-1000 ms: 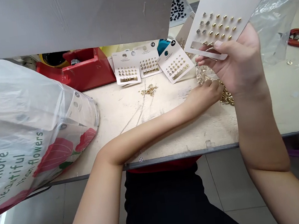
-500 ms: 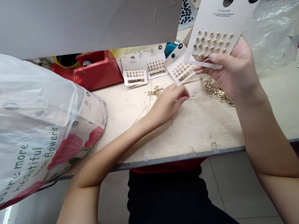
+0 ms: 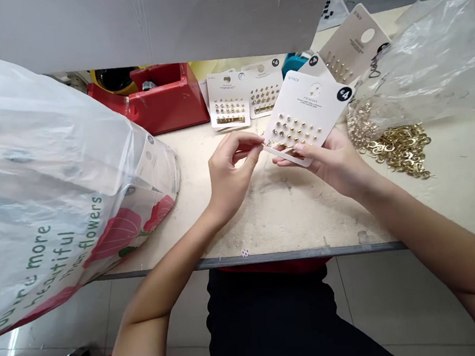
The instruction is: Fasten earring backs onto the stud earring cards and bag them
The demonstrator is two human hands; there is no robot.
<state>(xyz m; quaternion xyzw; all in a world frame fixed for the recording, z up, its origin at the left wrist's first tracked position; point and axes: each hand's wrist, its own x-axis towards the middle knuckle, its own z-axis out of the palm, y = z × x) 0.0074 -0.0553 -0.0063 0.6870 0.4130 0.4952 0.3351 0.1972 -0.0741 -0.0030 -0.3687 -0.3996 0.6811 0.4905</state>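
Head view: right hand (image 3: 335, 166) grips a white earring card (image 3: 310, 105) by its lower edge, fingers curled behind, thumb pressed on the front; left hand (image 3: 230, 170) sits just left of the card, thumb and forefinger pinched together at its lower left corner, contact with the card unclear; card held tilted above the workbench (image 3: 294, 217), between the hands; behind the card, two more cards (image 3: 228, 101) and a red tape dispenser (image 3: 171, 99); right of it, a heap of gold rings (image 3: 398, 149) beside a clear plastic bag (image 3: 426, 56); farther left, a large printed bag (image 3: 45, 167).
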